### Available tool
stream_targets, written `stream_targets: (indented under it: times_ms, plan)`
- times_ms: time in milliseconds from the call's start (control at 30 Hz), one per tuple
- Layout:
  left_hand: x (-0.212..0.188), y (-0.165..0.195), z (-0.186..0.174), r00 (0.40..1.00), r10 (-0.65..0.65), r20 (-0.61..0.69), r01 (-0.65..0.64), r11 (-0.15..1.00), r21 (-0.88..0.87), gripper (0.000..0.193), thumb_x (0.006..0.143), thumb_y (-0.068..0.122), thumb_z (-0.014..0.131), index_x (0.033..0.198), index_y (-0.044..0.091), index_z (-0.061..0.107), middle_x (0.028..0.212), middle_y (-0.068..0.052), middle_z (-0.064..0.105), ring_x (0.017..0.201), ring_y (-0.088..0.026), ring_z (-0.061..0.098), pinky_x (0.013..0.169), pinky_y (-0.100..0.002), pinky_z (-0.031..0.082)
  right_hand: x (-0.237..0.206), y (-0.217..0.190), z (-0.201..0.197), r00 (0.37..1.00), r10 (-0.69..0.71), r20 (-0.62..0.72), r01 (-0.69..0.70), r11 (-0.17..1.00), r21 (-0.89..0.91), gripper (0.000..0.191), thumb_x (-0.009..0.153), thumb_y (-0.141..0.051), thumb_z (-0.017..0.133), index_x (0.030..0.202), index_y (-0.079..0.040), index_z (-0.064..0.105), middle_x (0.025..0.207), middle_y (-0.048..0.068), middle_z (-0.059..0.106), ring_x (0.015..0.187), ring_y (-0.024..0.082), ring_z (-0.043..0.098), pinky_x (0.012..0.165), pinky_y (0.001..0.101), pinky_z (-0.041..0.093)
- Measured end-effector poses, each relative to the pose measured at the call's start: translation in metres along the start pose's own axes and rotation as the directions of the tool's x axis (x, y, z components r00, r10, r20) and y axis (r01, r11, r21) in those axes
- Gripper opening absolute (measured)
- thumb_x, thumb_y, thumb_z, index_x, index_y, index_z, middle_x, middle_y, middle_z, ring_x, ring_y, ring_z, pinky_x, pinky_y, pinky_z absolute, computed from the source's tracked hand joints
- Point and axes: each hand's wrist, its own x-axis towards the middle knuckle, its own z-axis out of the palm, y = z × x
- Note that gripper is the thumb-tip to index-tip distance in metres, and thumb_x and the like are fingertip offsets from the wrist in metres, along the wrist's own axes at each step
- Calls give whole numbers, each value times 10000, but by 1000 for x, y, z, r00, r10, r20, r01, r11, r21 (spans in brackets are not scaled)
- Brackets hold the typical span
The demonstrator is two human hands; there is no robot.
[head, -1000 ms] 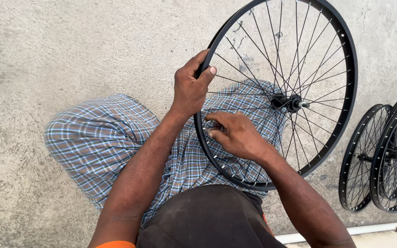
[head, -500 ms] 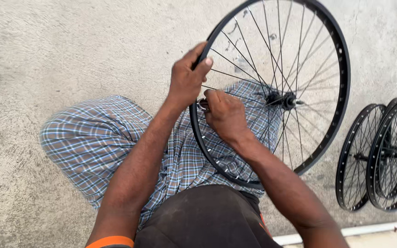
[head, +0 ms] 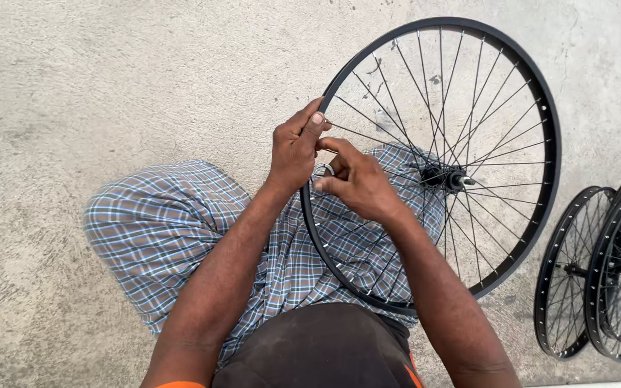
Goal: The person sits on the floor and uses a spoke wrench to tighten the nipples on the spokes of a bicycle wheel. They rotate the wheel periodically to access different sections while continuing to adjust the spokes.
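From the head camera, looking straight down: a person sits on the grey concrete floor (head: 109,86) with the large black spoked bicycle wheel (head: 549,144) standing on edge across the lap, over blue-and-white checked trousers (head: 159,230). The wheel sits that way for a reason, I'd say: the legs prop the lower rim so both hands are free to work at the spokes.

The left hand (head: 292,151) is at the rim's nine o'clock edge, fingers curled round the black rim and thumb up on top, clenched on it to keep the wheel from rolling. The right hand (head: 357,183) is just inside that same edge, touching the left, its fingers pinched round a small silvery part (head: 323,171) by a spoke; whether that is a tool or a fitting is too small to tell. Working at the near edge keeps the job close to the eyes.

The metal hub (head: 448,177) with its axle stub lies at the wheel's centre, untouched.

Over at three o'clock, well apart, two smaller black spoked wheels (head: 598,273) stand side by side on the floor, overlapping.

No container shows anywhere here, so nothing is held in one.
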Motion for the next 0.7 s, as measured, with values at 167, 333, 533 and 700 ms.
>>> stream_targets:
  times_ms: [167, 333, 533, 700]
  plan:
    - [3, 2, 4, 1000, -10, 3, 10, 1000, -1, 498, 1098, 373, 553, 1427, 4, 618, 898, -62, 708, 750, -57, 658, 582, -239, 539, 2, 19, 16, 901, -349, -256, 278, 920, -275, 457, 802, -185, 813, 1209, -97, 625, 905, 97, 662, 752, 230, 672, 653, 365, 556]
    - [2, 5, 6, 1000, -6, -15, 6, 999, 37, 456, 1065, 270, 615, 1439, 10, 611, 853, -14, 649, 653, -44, 512, 534, -237, 441, 9, 33, 45, 831, -426, -356, 223, 843, -489, 178, 875, -96, 794, 904, -59, 622, 868, 115, 614, 705, 272, 650, 630, 429, 507]
    - [13, 10, 6, 999, -11, 43, 9, 998, 55, 437, 1068, 259, 630, 1438, 27, 611, 825, 20, 594, 663, -39, 504, 538, -234, 449, 4, 48, -9, 947, -271, -173, 222, 940, -260, 189, 875, -190, 808, 892, -43, 691, 887, 121, 654, 781, 277, 669, 687, 416, 531]
    - [35, 13, 4, 987, -146, 61, 142, 988, 63, 450, 1019, 250, 673, 1427, 64, 632, 771, 23, 561, 640, -38, 494, 537, -230, 457, -7, 49, -6, 792, -451, -411, 364, 890, -275, 167, 897, -102, 780, 1039, -41, 717, 1058, 141, 692, 956, 276, 710, 810, 375, 586]
